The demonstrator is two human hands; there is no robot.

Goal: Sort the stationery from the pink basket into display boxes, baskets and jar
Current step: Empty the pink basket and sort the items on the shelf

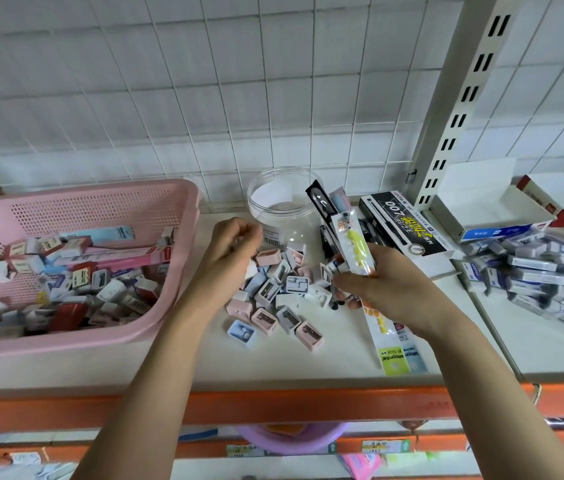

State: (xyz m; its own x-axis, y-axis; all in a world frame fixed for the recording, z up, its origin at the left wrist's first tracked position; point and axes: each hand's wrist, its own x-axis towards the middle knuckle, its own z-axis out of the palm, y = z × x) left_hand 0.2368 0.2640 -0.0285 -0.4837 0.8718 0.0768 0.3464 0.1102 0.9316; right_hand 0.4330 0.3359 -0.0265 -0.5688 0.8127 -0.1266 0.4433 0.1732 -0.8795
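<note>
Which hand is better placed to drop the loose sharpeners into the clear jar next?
Probably the left hand: it hovers beside the clear jar, just above the sharpeners, apparently holding nothing. The right hand already grips several packaged pens, so it is occupied.

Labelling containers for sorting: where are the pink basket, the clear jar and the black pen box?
pink basket (183,216): head view, right wall.
clear jar (285,206): head view, front wall.
black pen box (408,226): head view, printed top.

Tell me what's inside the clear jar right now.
The clear jar looks empty of stationery: only its transparent wall, a barcode label and the shelf showing through. The left hand covers its lower left edge, so that corner cannot be checked.
</note>
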